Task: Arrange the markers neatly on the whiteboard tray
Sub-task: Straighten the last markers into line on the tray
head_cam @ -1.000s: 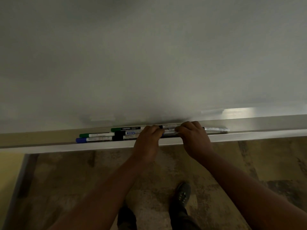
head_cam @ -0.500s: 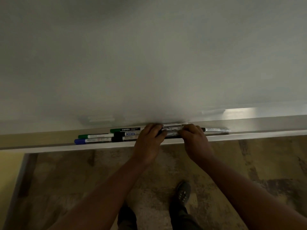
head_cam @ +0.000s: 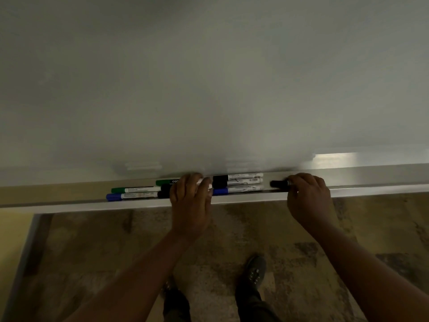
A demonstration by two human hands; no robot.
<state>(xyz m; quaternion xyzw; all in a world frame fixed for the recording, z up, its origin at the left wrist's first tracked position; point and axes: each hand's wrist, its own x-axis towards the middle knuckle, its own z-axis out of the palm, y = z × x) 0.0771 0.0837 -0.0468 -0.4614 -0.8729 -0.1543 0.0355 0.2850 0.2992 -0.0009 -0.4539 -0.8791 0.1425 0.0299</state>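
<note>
Right hand [head_cam: 308, 196] pinches a black-capped marker [head_cam: 279, 183] at centre right; left hand [head_cam: 191, 196] curls over the middle markers [head_cam: 239, 182]. Best slid flush along the tray [head_cam: 371, 180].

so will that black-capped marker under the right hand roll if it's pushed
Probably: the black-capped white marker looks round and slim, so it may roll, though the metal tray's front lip should stop it. It likely stays stiff and light in the right hand.

Two green-capped markers [head_cam: 135, 189] lie left of centre on the tray [head_cam: 69, 204]. Two blue-capped markers [head_cam: 132, 195] show, one left, one centre. At least three black-capped markers [head_cam: 236, 176] show; the hands [head_cam: 190, 201] hide others. Two hands, two shoes [head_cam: 254, 270].
</note>
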